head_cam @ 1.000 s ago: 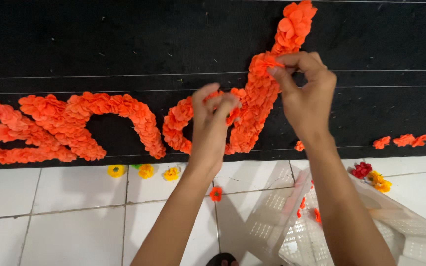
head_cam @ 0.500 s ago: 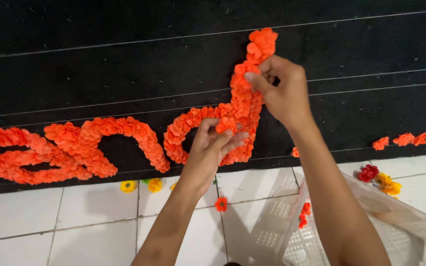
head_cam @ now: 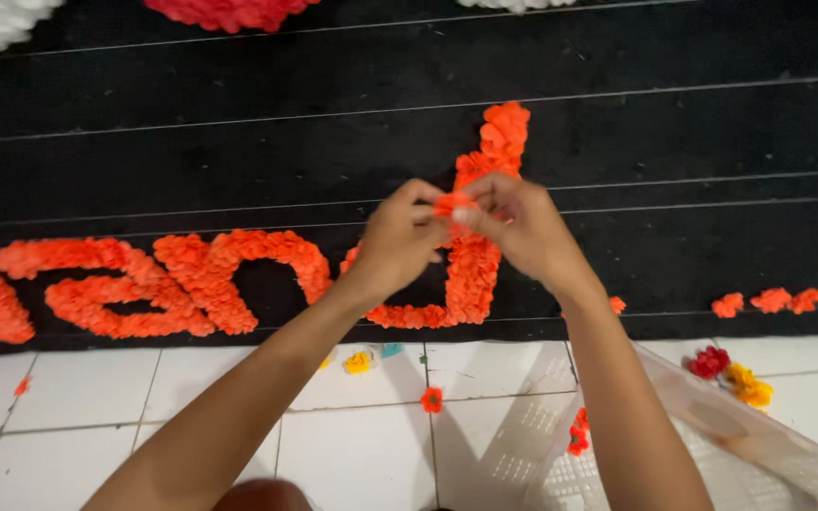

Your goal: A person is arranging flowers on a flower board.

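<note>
Nearest the wearer, at 5 o'clock, a translucent white plastic basket [head_cam: 712, 445] lay on the white tiled floor [head_cam: 352, 454], with a few orange flowers inside. Loose orange [head_cam: 432, 399], yellow [head_cam: 359, 361] and red [head_cam: 709, 361] flowers were scattered on the tiles beyond it.

At frame centre the left hand [head_cam: 398, 241] and right hand [head_cam: 515, 227] met, fingertips pinched together on one small orange paper flower [head_cam: 451, 202]. Both hands were closed to a fine pinch; no other item was held.

Judged light, soft and easily crushed, the flower would call for a gentle fingertip hold at its base or edge, not across the petals. It appeared roughly round; no long axis or facing could be determined, being largely covered by fingers.

Beyond the hands, orange flower lettering [head_cam: 239, 274] ran from 9 o'clock to centre on the black mat [head_cam: 239, 132]; its last stroke rose toward 12 o'clock. Three orange flowers [head_cam: 767, 301] sat apart at 3 o'clock.
</note>
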